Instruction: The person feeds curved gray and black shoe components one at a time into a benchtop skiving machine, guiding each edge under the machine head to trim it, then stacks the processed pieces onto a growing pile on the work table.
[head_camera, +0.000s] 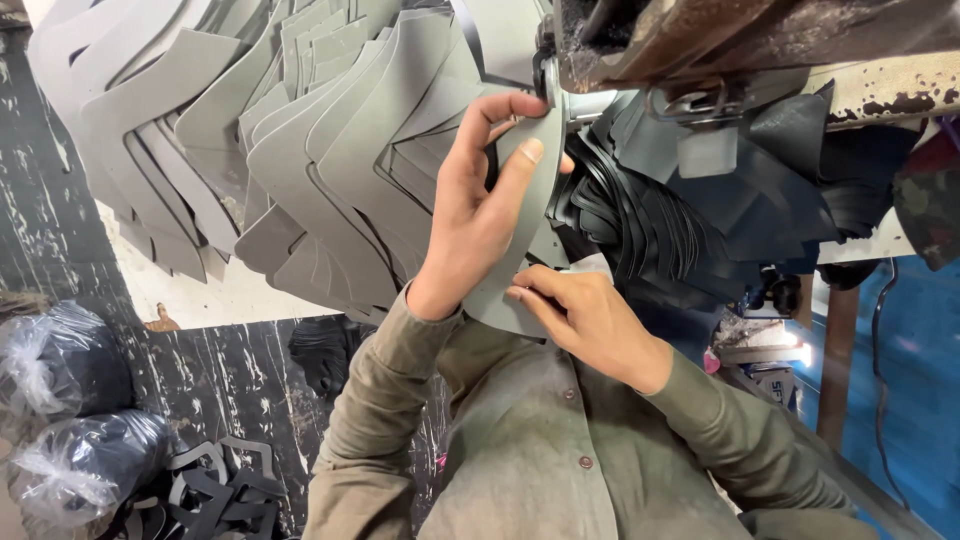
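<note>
Overhead, your head camera looks down on both hands working one flat grey cut piece against a rusty machine head at the top of the view

- Grey cut piece: thin, curved sheet, long axis running up and down the frame, slightly tilted. Upper end sits at the machine's metal edge, lower end points toward your chest. One piece in hand, as far as you can tell
- One hand, coming up on the left side of the frame: grip closed on the piece, thumb pressed flat across its face near the upper end, fingers curled round the far edge
- Other hand, lower and on the right side of the frame: fingertips pinch the lower edge of the same piece, grip closed on it
- Which hand is your left and which your right you cannot tell, since the view is turned about
- Both sleeves and the buttoned shirt are olive-grey and dusty

Around the hands:
- Heap of grey cut pieces fanned out to the left of the frame, overlapping, too many to count
- Stack of black cut pieces fanned just right of the hands, also too many to count
- Two tied plastic bags of dark material at lower left
- Small pile of black offcuts beside the bags, count unclear
- Pale worktop strip showing beneath the grey heap
</note>
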